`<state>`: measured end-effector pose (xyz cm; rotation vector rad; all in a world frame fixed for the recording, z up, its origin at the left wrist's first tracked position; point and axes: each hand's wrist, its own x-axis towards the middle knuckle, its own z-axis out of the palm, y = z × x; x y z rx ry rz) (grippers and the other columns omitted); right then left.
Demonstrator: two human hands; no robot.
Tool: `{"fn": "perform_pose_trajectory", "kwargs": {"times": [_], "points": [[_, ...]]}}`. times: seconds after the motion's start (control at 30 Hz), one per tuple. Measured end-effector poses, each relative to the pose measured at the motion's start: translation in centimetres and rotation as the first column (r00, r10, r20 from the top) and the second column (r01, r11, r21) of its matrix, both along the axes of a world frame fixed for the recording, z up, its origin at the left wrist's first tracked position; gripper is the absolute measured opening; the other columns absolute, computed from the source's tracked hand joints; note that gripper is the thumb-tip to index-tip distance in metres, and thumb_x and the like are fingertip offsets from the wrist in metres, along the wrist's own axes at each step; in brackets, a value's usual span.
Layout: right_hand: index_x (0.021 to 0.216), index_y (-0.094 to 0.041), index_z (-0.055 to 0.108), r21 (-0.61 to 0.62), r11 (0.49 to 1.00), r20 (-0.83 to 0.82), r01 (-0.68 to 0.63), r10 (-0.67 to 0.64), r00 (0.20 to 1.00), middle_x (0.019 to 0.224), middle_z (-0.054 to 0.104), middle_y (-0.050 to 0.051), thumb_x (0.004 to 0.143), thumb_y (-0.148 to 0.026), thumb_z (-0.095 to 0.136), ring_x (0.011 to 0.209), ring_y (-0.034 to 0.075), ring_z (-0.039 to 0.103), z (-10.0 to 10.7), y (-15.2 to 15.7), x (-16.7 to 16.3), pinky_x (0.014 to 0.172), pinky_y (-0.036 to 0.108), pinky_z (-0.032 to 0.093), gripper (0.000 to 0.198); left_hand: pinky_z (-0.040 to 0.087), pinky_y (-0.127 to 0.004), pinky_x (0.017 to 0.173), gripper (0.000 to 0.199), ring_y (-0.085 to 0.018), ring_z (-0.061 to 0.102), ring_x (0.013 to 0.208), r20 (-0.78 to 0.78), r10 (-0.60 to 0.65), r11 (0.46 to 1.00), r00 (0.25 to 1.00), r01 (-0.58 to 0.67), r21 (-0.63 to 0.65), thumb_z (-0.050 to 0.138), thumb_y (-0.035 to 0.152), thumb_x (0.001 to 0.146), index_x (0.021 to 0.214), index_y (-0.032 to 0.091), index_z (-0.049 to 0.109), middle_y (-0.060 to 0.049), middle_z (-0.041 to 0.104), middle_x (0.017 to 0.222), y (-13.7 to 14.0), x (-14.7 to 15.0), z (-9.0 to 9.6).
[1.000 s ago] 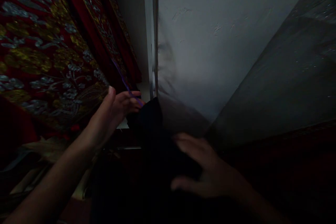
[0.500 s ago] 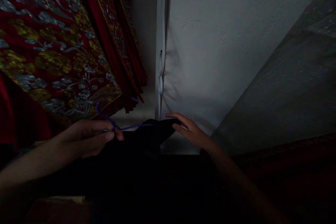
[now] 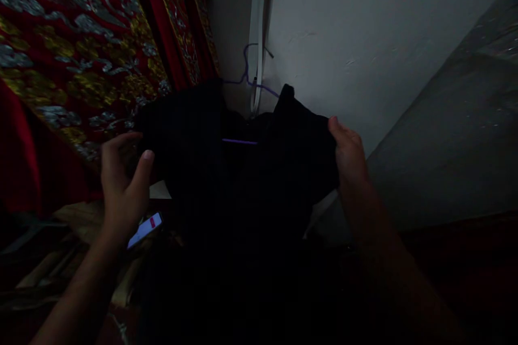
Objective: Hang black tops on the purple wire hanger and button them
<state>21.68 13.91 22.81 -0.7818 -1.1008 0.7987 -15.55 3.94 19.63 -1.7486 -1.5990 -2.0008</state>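
A dark, short-sleeved garment (image 3: 251, 188) hangs on a purple wire hanger (image 3: 269, 89) in front of me. The hanger's hook sits at a thin white strip or cable on the wall, and its lower bar shows through the neckline. At the garment's left shoulder is my left hand (image 3: 123, 183), thumb and fingers apart, its fingertips at the cloth edge. My right hand (image 3: 351, 153) grips the right sleeve, thumb in front and the other fingers mostly hidden behind. Darkness hides the lower part of the garment.
Red cloth with gold and silver embroidery (image 3: 81, 48) hangs on the left. A lit phone (image 3: 144, 230) lies below my left wrist, near tan, blurred items. The white wall (image 3: 364, 21) stands ahead, with translucent plastic-like sheeting (image 3: 457, 135) at the right.
My left hand has let go of the purple hanger, which has moved up to the white strip with the garment spread below it. My right hand has moved right and closed on the sleeve.
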Motion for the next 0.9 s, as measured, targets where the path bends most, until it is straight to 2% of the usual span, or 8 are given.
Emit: {"fn": "perform_pose_trajectory", "kwargs": {"times": [0.17,0.33,0.43,0.5,0.63,0.77,0.83,0.9], "points": [[0.08,-0.022,0.072,-0.164,0.983,-0.015,0.077,-0.081,0.997,0.075,0.076,0.004,0.073,-0.063,0.078,0.089,0.027,0.077,-3.1,-1.9,1.5,0.077,0.037,0.062,0.042,0.054,-0.039,0.083,0.014,-0.024,0.065,0.097,-0.199,0.104,0.986,0.975,-0.075,0.149,0.065,0.028,0.093,0.105,0.021,0.064,-0.005,0.066,0.101,-0.4,3.4,-6.0],[0.091,-0.022,0.074,-0.233,0.96,-0.028,0.154,-0.165,0.986,0.087,0.078,0.004,0.074,-0.062,0.078,0.093,0.026,0.076,-5.9,-3.4,1.9,0.078,0.035,0.062,0.044,0.057,-0.033,0.079,0.042,-0.019,0.072,0.088,-0.536,-0.406,0.914,0.74,0.343,-0.218,0.053,0.018,0.099,0.139,0.028,0.051,-0.004,0.074,0.105,-0.6,8.5,-10.9],[0.093,-0.021,0.074,-0.215,0.961,-0.008,0.176,-0.181,0.983,0.091,0.078,0.007,0.079,-0.062,0.073,0.094,0.026,0.075,-6.2,-3.0,2.0,0.078,0.036,0.062,0.044,0.056,-0.032,0.07,0.055,-0.021,0.074,0.082,-0.424,-0.52,0.815,0.742,0.282,-0.505,0.052,0.024,0.101,0.153,0.028,0.035,-0.002,0.075,0.097,0.6,10.2,-12.3],[0.093,-0.021,0.073,-0.227,0.959,-0.01,0.17,-0.177,0.984,0.09,0.077,0.007,0.08,-0.062,0.072,0.094,0.027,0.075,-6.2,-2.2,2.1,0.078,0.038,0.061,0.043,0.056,-0.033,0.069,0.043,-0.023,0.074,0.081,-0.372,-0.494,0.791,0.786,0.227,-0.569,0.051,0.028,0.101,0.143,0.026,0.045,-0.003,0.074,0.094,1.4,10.5,-12.9],[0.092,-0.019,0.07,-0.109,0.937,0.035,0.333,-0.331,0.943,0.095,0.075,0.007,0.081,-0.05,0.071,0.097,0.026,0.072,-6.8,-1.2,1.8,0.089,0.041,0.057,0.033,0.055,-0.034,0.076,0.014,-0.023,0.072,0.087,-0.314,-0.463,0.814,0.829,0.257,-0.521,0.054,0.033,0.101,0.11,0.024,0.06,-0.006,0.072,0.099,1.6,10.6,-14.1],[0.114,-0.02,0.066,0.124,0.785,0.114,0.607,-0.619,0.777,0.127,0.066,0.011,0.08,-0.034,0.072,0.114,0.024,0.064,-10.4,-4.6,-1.1,0.1,0.042,0.051,0.038,0.054,-0.03,0.077,0.007,-0.02,0.07,0.088,-0.187,-0.447,0.848,0.875,0.349,-0.398,0.056,0.025,0.098,0.104,0.023,0.06,-0.003,0.069,0.095,-0.2,11.8,-15.1],[0.107,-0.021,0.067,0.034,0.823,0.113,0.567,-0.567,0.816,0.115,0.069,0.009,0.085,-0.035,0.07,0.108,0.023,0.066,-13.2,-7.7,-3.6,0.096,0.04,0.052,0.027,0.053,-0.029,0.077,0.007,-0.018,0.069,0.087,-0.096,-0.404,0.873,0.91,0.353,-0.336,0.058,0.021,0.095,0.101,0.023,0.06,-0.002,0.068,0.093,-1.1,12.9,-15.5],[0.097,-0.02,0.07,-0.176,0.944,0.167,0.281,-0.252,0.953,0.095,0.072,0.007,0.089,-0.042,0.068,0.09,0.022,0.07,-15.9,-10.6,-6.0,0.084,0.037,0.055,0.023,0.053,-0.028,0.077,0.014,-0.017,0.068,0.085,0.034,-0.363,0.888,0.931,0.357,-0.289,0.061,0.018,0.091,0.104,0.023,0.059,-0.001,0.067,0.092,-1.8,14.2,-15.8]]}}
